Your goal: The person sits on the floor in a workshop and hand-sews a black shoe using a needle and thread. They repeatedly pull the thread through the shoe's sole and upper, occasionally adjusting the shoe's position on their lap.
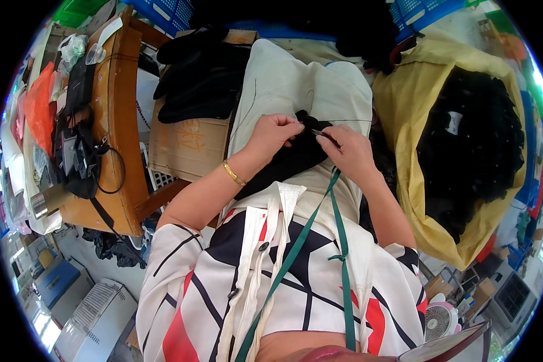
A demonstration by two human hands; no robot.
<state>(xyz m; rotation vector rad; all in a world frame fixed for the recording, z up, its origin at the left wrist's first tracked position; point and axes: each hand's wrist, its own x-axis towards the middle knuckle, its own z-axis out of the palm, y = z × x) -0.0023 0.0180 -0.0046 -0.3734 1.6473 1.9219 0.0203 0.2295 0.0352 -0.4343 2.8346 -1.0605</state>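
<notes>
A black fabric piece (297, 161) lies across my lap, over a pale apron (283, 75). My left hand (273, 137) is closed, thumb and forefinger pinching an edge of it; whether a thread is in that pinch is too small to tell. My right hand (351, 154), also closed, grips a small metal tool (320, 132) whose tip points at the fabric between the two hands. Its exact kind is hidden by the fingers. Loose dark threads lie on the apron.
Left of my lap, several black fabric pieces (199, 84) are piled on a cardboard box (190, 145). A wooden table (117, 127) stands farther left, with bags hanging at its side. On the right, a yellow sack (404, 163) holds black items. Blue crates (428, 13) stand beyond.
</notes>
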